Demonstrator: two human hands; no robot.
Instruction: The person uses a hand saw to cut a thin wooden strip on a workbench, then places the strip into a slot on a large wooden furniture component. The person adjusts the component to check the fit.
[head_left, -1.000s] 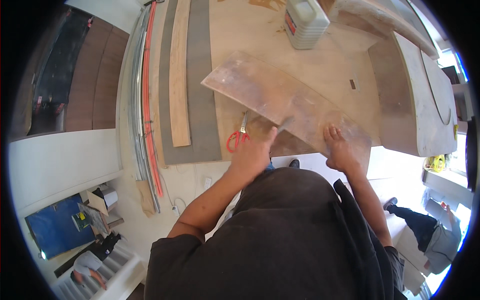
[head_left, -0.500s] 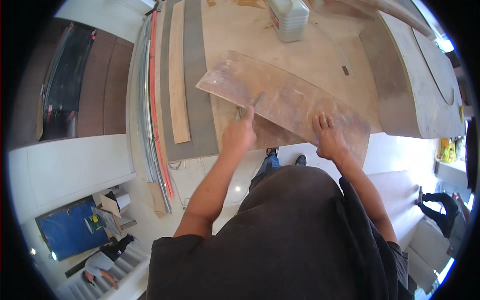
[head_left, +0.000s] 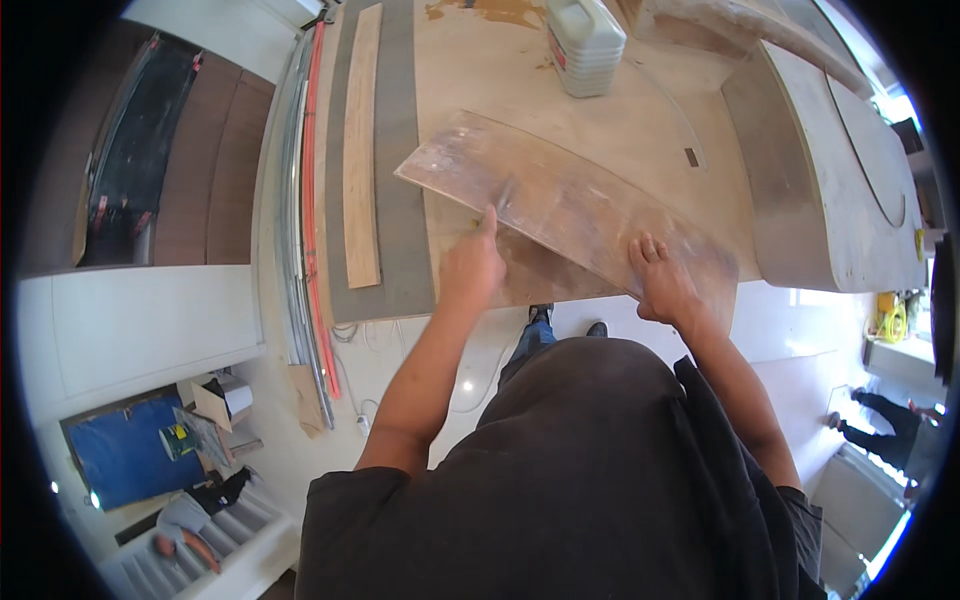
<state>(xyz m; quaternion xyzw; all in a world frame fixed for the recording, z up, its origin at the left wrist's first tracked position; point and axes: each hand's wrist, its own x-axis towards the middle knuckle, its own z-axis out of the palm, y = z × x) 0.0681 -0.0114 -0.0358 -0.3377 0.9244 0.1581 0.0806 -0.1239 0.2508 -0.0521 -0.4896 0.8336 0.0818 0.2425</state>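
Note:
A long stained plywood board [head_left: 560,190] lies slantwise over the near part of the worktop, its near right corner reaching past the edge. My right hand [head_left: 665,280] grips the board near that end, fingers on its upper face and thumb at the near edge. At the board's near left edge, my left hand [head_left: 472,268] is closed with the forefinger pointing forward. From it a slim dark tool [head_left: 507,190] appears to stick out over the board. Motion blurs the tool, so its exact kind is unclear.
A pale plastic jug [head_left: 585,50] stands at the back of the worktop [head_left: 470,70]. A narrow wood strip [head_left: 363,150] and red and metal rods [head_left: 310,200] run along the left. A curved wooden piece [head_left: 810,180] is at right. Other people are farther off at both sides.
My left hand has shifted slightly left and forward along the board's edge, with the slim tool. My right hand keeps its grip on the board. The whole view has moved a little.

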